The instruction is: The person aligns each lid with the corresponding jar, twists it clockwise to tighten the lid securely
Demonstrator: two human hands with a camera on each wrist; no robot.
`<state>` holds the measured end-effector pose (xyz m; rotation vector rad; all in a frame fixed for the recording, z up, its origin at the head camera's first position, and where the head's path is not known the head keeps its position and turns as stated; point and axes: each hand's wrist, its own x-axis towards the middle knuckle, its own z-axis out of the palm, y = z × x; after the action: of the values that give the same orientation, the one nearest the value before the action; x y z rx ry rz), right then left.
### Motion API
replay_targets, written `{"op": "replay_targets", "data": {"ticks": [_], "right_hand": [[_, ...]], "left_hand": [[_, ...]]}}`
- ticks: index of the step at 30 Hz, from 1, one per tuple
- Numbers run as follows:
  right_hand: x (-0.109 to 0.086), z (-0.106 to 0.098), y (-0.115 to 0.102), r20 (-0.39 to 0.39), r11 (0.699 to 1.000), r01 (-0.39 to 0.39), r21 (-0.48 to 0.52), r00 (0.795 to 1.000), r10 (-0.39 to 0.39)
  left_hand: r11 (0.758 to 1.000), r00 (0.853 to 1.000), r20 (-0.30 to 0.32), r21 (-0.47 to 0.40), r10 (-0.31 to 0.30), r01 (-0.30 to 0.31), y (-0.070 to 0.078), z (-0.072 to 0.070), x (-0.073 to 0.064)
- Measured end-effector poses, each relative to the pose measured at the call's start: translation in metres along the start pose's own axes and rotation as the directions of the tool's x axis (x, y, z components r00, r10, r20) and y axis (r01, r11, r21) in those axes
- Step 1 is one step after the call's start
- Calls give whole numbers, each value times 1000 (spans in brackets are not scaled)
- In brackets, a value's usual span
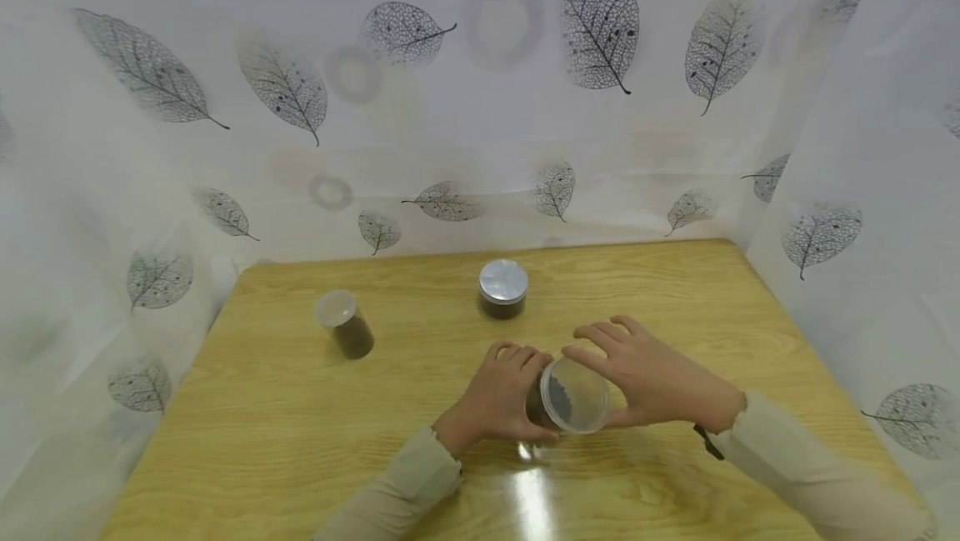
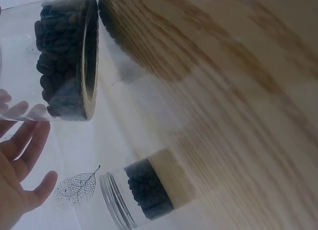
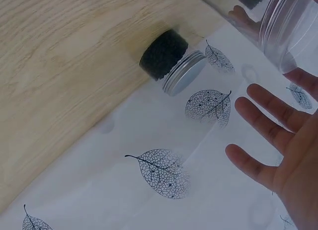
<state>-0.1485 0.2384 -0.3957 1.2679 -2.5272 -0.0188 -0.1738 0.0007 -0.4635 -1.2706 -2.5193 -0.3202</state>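
My left hand [image 1: 498,395] grips a clear jar [image 2: 62,56] partly filled with dark beans that look like coffee beans. The jar leans, so its round, clear lid [image 1: 588,399] faces up and to the right in the head view. Across that lid, my right hand [image 1: 656,378] spans with thumb and index finger at opposite sides of the rim. Its other fingers stretch out away from the lid, as the right wrist view shows beside the jar's clear rim [image 3: 283,26]. The left fingers show through the jar's wall in the left wrist view.
Behind the hands stands a short jar [image 1: 502,299] with a silver lid and dark contents. A taller jar [image 1: 351,333] with a whitish lid stands at the left. The wooden table [image 1: 300,449] is bordered by leaf-printed sheeting [image 1: 465,124].
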Motion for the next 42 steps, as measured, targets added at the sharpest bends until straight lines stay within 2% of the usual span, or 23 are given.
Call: {"op": "replay_targets", "data": {"ticks": [5,9,17,21,25,30,34,39,42], "right_hand": [[-3,7,-7,-47,995,-78,65,996,82],[-7,14,-15,-99,984,-140,108,984,151],[-14,21,-35,-143,944,-314,101,935,326],[-16,23,-40,-151,928,-358,105,917,370],[-17,22,-35,-153,944,-321,75,932,329],[-17,19,-17,-109,975,-221,23,969,223],[-12,14,-4,-74,991,-129,25,989,130],[-6,9,6,-20,999,-25,28,999,25],[-4,7,9,4,1000,11,22,1000,-11]], "left_hand": [[1000,1000,6,-16,-13,13,0,0,0],[1000,1000,7,-17,-18,18,0,1,-1],[1000,1000,15,-3,-27,27,0,1,-1],[1000,1000,15,3,-25,25,1,1,0],[1000,1000,8,14,-22,22,1,0,0],[1000,1000,10,15,-20,20,1,-1,1],[1000,1000,20,-14,-18,18,1,-2,1],[1000,1000,21,-20,-10,10,2,-2,1],[1000,1000,23,-12,-5,5,1,-1,1]]}}
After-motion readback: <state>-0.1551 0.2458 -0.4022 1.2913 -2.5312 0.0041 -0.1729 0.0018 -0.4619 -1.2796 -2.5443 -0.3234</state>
